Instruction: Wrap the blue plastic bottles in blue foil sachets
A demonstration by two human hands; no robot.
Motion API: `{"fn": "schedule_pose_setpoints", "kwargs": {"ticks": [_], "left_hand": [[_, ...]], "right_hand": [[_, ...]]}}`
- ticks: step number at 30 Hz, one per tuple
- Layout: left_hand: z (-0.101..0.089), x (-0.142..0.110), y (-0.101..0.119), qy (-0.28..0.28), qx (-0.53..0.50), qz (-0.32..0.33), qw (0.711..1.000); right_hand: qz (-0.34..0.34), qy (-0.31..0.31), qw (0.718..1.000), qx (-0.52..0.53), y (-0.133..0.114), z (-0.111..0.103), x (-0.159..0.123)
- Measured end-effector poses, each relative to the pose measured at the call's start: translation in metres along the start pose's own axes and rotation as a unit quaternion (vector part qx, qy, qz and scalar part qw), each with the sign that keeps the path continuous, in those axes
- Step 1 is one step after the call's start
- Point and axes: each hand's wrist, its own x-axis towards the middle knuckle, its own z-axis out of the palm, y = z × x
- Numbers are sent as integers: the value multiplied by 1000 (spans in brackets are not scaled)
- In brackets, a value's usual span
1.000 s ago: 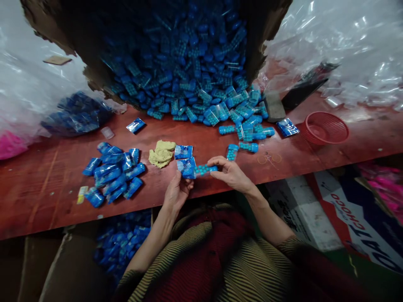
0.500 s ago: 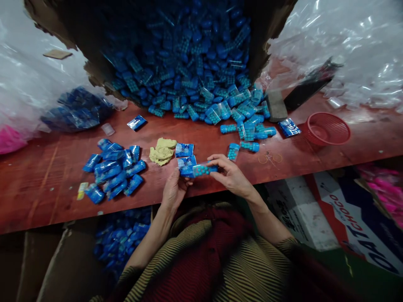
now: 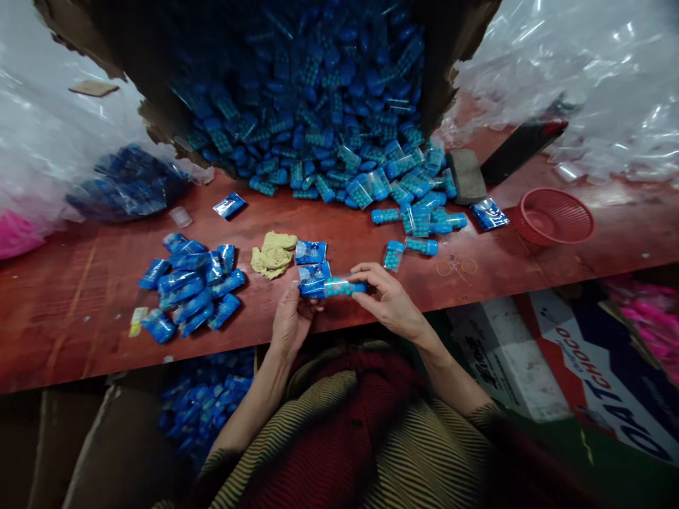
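Observation:
My right hand (image 3: 392,300) pinches the blue-capped end of a clear tube (image 3: 339,286) filled with turquoise balls. The tube lies level above the front edge of the table, its other end against a blue printed wrapper (image 3: 312,288). Fingers of my left hand (image 3: 291,319) close on that wrapper; whether the tube's end is inside it, I cannot tell. Just behind are two flat blue wrappers (image 3: 310,252), one partly covered by the held one. To their left sits a crumpled yellow cloth-like piece (image 3: 273,254). A pile of wrapped blue tubes (image 3: 191,283) lies farther left.
A torn cardboard box (image 3: 445,78) spills many ball-filled tubes (image 3: 371,187) onto the red table (image 3: 106,297). At right are a red plastic basket (image 3: 554,219), a grey block (image 3: 467,177) and a dark upright object (image 3: 523,148). Clear plastic bags flank the box.
The wrapper in my left hand now lines up with the tube's end, forming one straight piece. My hands have barely shifted; the view has moved slightly.

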Motion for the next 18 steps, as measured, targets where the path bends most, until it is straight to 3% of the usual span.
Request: {"fn": "schedule_pose_setpoints", "kwargs": {"ticks": [10,18], "left_hand": [[-1,1,1,11,-18,-23,1000],[8,-3,2,84,-50,-97,991]], "right_hand": [[24,24,999,35,-4,5,-3],[19,39,999,10,-5,11,-7]]}}
